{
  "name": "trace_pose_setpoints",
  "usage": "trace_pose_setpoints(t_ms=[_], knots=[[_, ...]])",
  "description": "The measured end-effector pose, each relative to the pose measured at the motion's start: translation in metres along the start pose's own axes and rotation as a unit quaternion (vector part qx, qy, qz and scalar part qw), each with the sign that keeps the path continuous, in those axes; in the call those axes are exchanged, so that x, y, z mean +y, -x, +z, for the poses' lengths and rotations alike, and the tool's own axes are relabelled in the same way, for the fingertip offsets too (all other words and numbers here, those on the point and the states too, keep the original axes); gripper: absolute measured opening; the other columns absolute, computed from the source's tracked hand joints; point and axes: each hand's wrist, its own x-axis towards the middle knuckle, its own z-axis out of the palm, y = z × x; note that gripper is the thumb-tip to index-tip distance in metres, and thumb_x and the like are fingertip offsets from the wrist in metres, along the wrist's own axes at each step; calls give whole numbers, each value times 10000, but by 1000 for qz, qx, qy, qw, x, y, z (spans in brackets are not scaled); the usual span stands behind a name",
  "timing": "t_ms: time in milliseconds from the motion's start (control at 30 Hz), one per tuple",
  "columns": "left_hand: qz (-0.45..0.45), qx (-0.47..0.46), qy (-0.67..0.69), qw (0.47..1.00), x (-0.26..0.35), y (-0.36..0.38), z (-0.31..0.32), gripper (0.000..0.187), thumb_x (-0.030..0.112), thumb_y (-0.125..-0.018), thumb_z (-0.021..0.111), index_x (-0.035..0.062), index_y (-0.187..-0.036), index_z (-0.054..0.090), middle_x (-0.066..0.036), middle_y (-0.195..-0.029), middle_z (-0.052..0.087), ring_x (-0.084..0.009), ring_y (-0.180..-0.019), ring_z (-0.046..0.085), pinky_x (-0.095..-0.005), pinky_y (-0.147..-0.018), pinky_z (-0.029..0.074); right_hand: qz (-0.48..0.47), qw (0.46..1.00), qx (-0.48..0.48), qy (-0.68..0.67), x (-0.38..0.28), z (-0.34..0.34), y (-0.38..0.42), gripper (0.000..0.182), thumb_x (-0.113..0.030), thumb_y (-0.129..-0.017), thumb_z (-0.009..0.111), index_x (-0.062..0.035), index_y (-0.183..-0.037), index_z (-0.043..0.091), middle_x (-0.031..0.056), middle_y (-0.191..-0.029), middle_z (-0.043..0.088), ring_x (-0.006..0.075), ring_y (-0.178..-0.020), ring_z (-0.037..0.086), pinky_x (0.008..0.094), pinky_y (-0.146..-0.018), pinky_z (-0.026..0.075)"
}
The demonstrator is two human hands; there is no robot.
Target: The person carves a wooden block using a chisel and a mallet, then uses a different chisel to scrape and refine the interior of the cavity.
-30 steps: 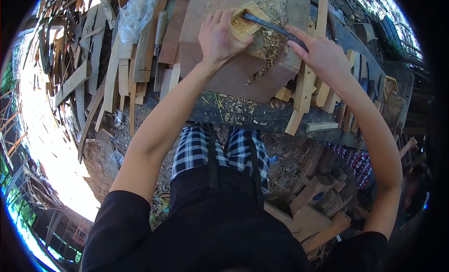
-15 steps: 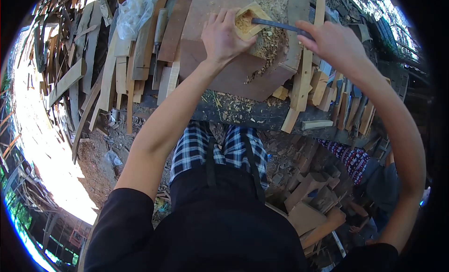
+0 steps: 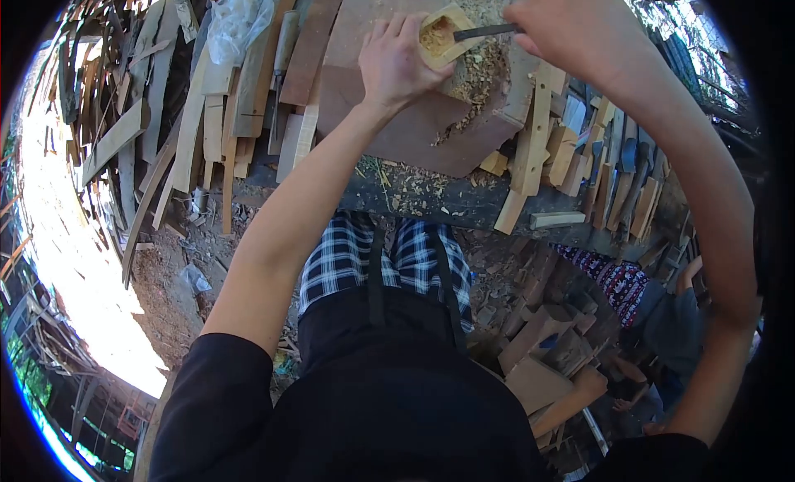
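Note:
My left hand (image 3: 400,66) is wrapped around the left side of a small hollowed wooden block (image 3: 464,55), pressing it against the large wooden block (image 3: 389,122) on the bench. Pale chips lie inside its hollow. In my right hand (image 3: 571,26) is a dark metal gouge (image 3: 484,32), gripped to the right of the hollow. The gouge's end lies at the hollow's right rim. Its handle end is hidden by my right hand. Wood shavings (image 3: 476,93) are heaped just below the small block.
Wood strips (image 3: 190,126) and a clear plastic bag (image 3: 236,26) lie at left. Several chisels (image 3: 629,155) and wood pieces (image 3: 530,151) stand at right along the bench edge (image 3: 397,192). Another person's patterned clothing (image 3: 621,291) shows at lower right, near piled wooden parts (image 3: 546,366).
My right hand has moved up and swung the gouge, so its handle side is higher. The gouge's end has shifted from inside the hollow to its right rim. My left hand stays on the block.

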Motion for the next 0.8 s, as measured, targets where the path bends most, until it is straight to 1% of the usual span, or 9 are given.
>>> trace_pose_setpoints(t_ms=[33, 100, 300, 433, 533, 633, 700, 733, 800], knots=[[-6, -1, 12, 1000, 1, 1, 1, 691, 393, -637, 840, 99, -1224, 624, -66, -1103, 645, -286, -1038, 611, -407, -895, 507, -2, 1000, -2, 2, -10, 11, 10, 386, -455, -1010, 527, -244, -1320, 619, 108, -822, 722, 294, -799, 728, 423, -706, 591], [-9, 7, 25, 1000, 2, -2, 0, 693, 391, -634, 840, 98, -1224, 625, -66, -1105, 644, -287, -1042, 608, -407, -900, 504, 178, 961, -41, -208, -35, 24, 36, 400, -486, -1012, 508, -254, -1321, 614, 127, -814, 721, 309, -779, 727, 433, -682, 585], [-5, 5, 8, 1000, 2, -1, 2, 692, 380, -622, 838, 100, -1218, 627, -64, -1108, 644, -291, -1031, 607, -403, -907, 503, 287, 887, 31, -360, -93, 75, 38, 447, -507, -1029, 458, -221, -1344, 593, 137, -810, 717, 340, -779, 720, 449, -632, 586], [-1, -5, 8, 1000, 0, 0, -1, 700, 395, -639, 837, 100, -1236, 616, -81, -1108, 643, -299, -1050, 608, -411, -915, 500, 308, 866, 47, -391, -108, 88, 38, 465, -532, -1030, 437, -245, -1366, 580, 141, -793, 713, 353, -747, 715, 453, -616, 582], [13, -22, 19, 1000, -5, -4, 0, 699, 419, -646, 836, 118, -1236, 615, -73, -1117, 638, -293, -1072, 601, -423, -928, 479, 281, 890, 53, -355, -98, 88, 45, 524, -548, -1022, 446, -208, -1412, 535, 176, -842, 714, 368, -737, 709, 467, -605, 575], [31, -47, 12, 998, -12, -8, 1, 695, 443, -650, 832, 135, -1234, 617, -61, -1134, 633, -282, -1096, 591, -428, -947, 457, 262, 873, 83, -402, -87, 87, 60, 525, -442, -1013, 515, -152, -1449, 478, 171, -840, 686, 301, -679, 710, 408, -554, 564], [38, -57, 7, 998, -12, -7, -1, 694, 447, -656, 828, 136, -1238, 616, -63, -1143, 633, -282, -1107, 587, -428, -961, 451, 158, 671, -109, -716, -66, 70, 70, 572, -302, -976, 571, -122, -1493, 405, 127, -831, 625, 199, -602, 671, 330, -506, 538], [39, -52, 2, 998, -12, -7, 0, 698, 454, -654, 827, 136, -1238, 617, -64, -1145, 636, -283, -1107, 590, -428, -965, 448, 158, 673, -109, -714, -70, 67, 73, 572, -302, -976, 571, -122, -1493, 405, 127, -831, 625, 199, -602, 671, 330, -506, 538], [35, -46, -3, 998, -10, -6, 0, 701, 461, -653, 827, 136, -1239, 618, -64, -1148, 640, -283, -1107, 592, -427, -969, 445, 232, 592, -91, -766, -88, 56, 78, 590, -208, -951, 600, -131, -1495, 383, 65, -806, 560, 124, -544, 608, 279, -467, 509]])
